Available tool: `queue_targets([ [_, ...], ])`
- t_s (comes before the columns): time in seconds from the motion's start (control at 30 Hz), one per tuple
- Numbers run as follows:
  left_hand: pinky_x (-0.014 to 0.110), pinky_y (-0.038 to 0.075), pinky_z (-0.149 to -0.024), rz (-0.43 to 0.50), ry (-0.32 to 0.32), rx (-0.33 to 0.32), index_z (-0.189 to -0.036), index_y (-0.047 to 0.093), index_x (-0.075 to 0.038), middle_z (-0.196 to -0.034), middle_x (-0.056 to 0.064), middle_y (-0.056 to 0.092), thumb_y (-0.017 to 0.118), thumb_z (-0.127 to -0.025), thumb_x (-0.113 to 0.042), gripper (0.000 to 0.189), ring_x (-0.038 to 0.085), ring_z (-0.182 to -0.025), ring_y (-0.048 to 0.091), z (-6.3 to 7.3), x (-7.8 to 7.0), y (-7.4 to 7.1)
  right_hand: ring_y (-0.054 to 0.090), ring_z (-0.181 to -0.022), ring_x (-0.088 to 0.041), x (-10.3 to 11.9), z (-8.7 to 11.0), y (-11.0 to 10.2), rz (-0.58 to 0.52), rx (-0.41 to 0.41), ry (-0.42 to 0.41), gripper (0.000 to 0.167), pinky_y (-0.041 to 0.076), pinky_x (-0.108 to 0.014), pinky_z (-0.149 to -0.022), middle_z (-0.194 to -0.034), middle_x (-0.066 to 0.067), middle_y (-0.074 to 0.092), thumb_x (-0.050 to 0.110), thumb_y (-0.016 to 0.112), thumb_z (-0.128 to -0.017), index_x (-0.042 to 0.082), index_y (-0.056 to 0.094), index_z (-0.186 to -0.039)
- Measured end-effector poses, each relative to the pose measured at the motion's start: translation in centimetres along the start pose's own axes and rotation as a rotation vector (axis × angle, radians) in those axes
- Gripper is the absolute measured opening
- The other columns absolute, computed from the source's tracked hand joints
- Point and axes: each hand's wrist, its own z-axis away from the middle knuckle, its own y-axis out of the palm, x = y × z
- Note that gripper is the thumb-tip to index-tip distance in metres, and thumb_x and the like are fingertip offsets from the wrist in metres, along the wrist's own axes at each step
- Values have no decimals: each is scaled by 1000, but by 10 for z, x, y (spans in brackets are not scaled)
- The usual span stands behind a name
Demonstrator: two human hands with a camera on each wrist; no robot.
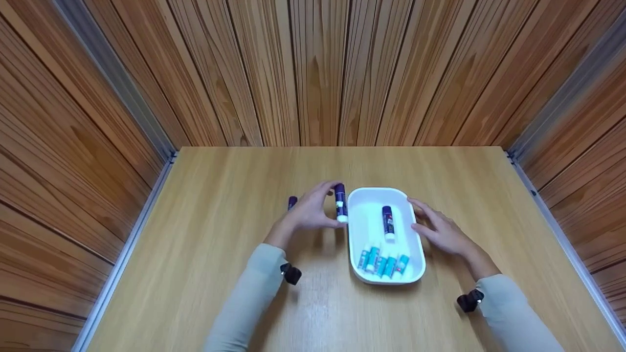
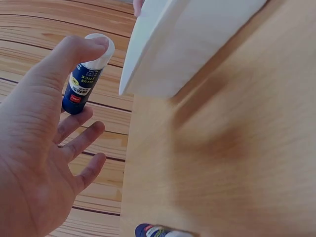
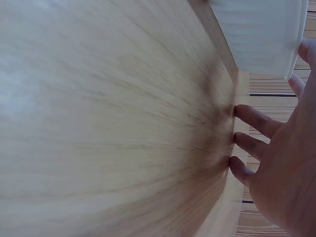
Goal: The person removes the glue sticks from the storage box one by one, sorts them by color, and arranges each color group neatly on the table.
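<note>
My left hand [image 1: 313, 211] pinches a dark blue glue stick [image 1: 341, 203] with a white end between thumb and fingertip. In the left wrist view this glue stick [image 2: 84, 74] is held by its two ends, over the table and beside the tray. The white tray [image 1: 358, 195] holds one more dark glue stick [image 1: 388, 221] and several small teal-and-white sticks [image 1: 390, 267] at its near end. My right hand [image 1: 442, 233] rests at the tray's right side, thumb and index fingertip at the rim. Its other fingers [image 3: 252, 118] reach down to the table, relaxed.
Another dark glue stick [image 1: 292, 202] lies on the table, partly hidden behind my left hand in the head view. Wood-patterned panels [image 1: 318, 73] enclose the wooden table [image 1: 234, 181] at the back and both sides, with metal rails [image 1: 129, 244] along the side edges.
</note>
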Motion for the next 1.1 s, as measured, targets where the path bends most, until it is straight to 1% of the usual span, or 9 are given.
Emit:
queue_targets([
  [0.2,63,43,-134,-7,-22,-16,-177,33,-28,-180,6,43,95,-91,-40,108,34,-164,47,10,8,-9,29,-171,-56,-1,-1,-1,1,-7,-11,74,19,-88,-131,-181,-25,39,46,58,-116,34,23,-181],
  [0.3,64,42,-135,8,-25,-28,-178,32,-27,-179,8,43,95,-91,-36,108,36,-164,47,14,14,-13,29,-171,-56,-1,-1,-2,6,-6,-10,74,20,-88,-131,-181,-24,39,47,58,-116,34,23,-181],
  [0.5,64,41,-135,47,-33,-52,-178,31,-28,-178,11,43,95,-91,-28,108,39,-164,47,24,26,-20,29,-171,-56,0,1,-1,-6,4,-4,74,21,-87,-130,-182,-24,39,49,58,-116,35,23,-180],
  [0.67,64,43,-133,57,-27,-68,-178,31,-25,-176,14,45,94,-90,-23,109,41,-163,48,36,39,-26,28,-171,-55,0,1,1,-12,0,-1,73,18,-88,-131,-182,-22,39,47,58,-116,37,23,-180],
  [0.8,63,43,-134,61,-43,-75,-179,30,-22,-178,16,41,94,-88,-18,111,45,-162,48,46,51,-28,30,-171,-55,2,1,3,-2,-1,4,73,18,-88,-131,-181,-23,41,47,58,-116,35,24,-180],
  [0.9,65,40,-136,63,-68,-78,-179,29,-23,-179,16,39,93,-89,-18,111,45,-163,47,52,59,-30,33,-169,-55,3,1,3,8,-1,9,74,20,-88,-131,-179,-25,43,47,59,-116,33,24,-180],
  [0.97,66,39,-136,65,-78,-83,-179,29,-24,-178,15,41,93,-89,-18,110,44,-163,46,56,64,-33,34,-169,-55,3,1,3,8,-5,12,74,20,-88,-131,-179,-26,43,46,59,-116,32,24,-180],
  [1.1,67,36,-138,67,-100,-97,-179,29,-25,-177,15,42,92,-91,-19,108,43,-166,43,63,76,-40,34,-168,-55,3,0,1,6,-8,10,74,20,-88,-131,-179,-27,43,45,58,-116,32,23,-181],
])
